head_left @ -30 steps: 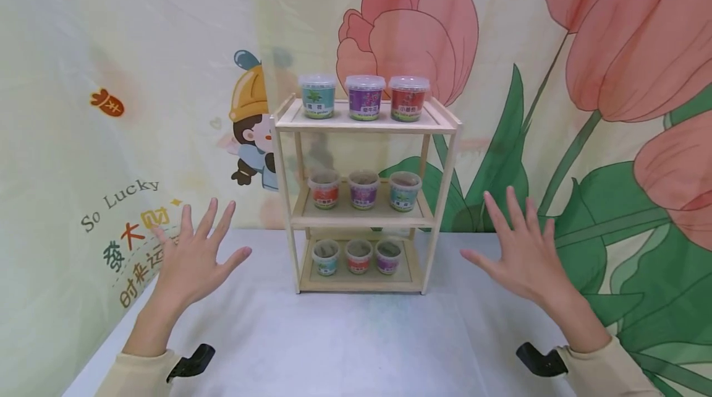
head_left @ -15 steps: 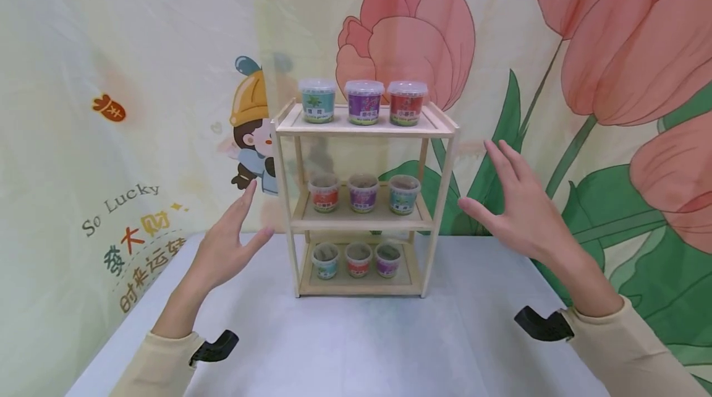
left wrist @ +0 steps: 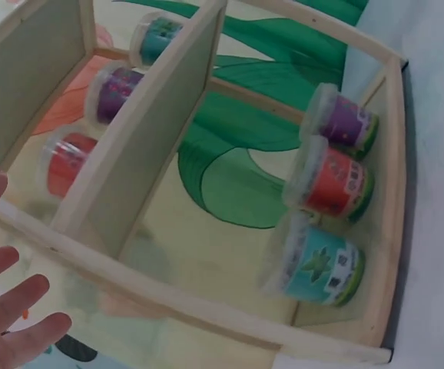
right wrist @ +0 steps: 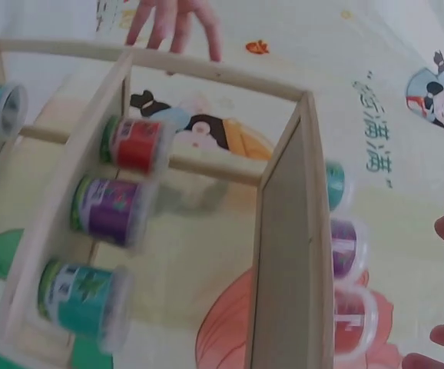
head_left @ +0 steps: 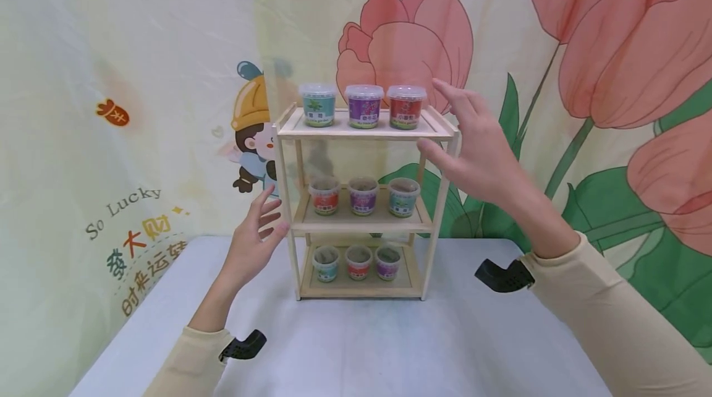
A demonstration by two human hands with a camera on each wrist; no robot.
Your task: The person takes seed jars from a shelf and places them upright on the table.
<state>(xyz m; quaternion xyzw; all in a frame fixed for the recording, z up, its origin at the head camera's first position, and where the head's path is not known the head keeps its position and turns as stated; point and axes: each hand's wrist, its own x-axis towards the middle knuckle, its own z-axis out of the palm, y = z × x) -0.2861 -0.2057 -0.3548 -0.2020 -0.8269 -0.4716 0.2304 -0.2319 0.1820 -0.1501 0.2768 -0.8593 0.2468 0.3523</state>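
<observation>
A three-tier wooden shelf [head_left: 361, 135] stands on the table and bears small lidded cups in rows of three. On its top tier are a teal cup [head_left: 319, 106], a purple cup [head_left: 364, 107] and a red cup [head_left: 406, 109]. My right hand [head_left: 481, 149] is at the top right corner, thumb and fingers spread apart just right of the red cup, holding nothing. Beside the left post, at middle-tier height, my left hand [head_left: 253, 239] has its fingers loosely bent and holds nothing. The left wrist view shows its fingertips [left wrist: 38, 330] near the shelf's side rail.
The middle tier carries a red cup [head_left: 325, 196], a purple cup [head_left: 363, 196] and a teal cup [head_left: 403, 198]. Three more cups, including a red one [head_left: 358, 262], sit on the bottom tier. A white table [head_left: 384, 347] lies under the shelf; a printed cloth [head_left: 183, 94] hangs behind.
My right hand has moved up and left to the top tier's right side. The left hand has moved right, close to the left post. The cups have stayed in place.
</observation>
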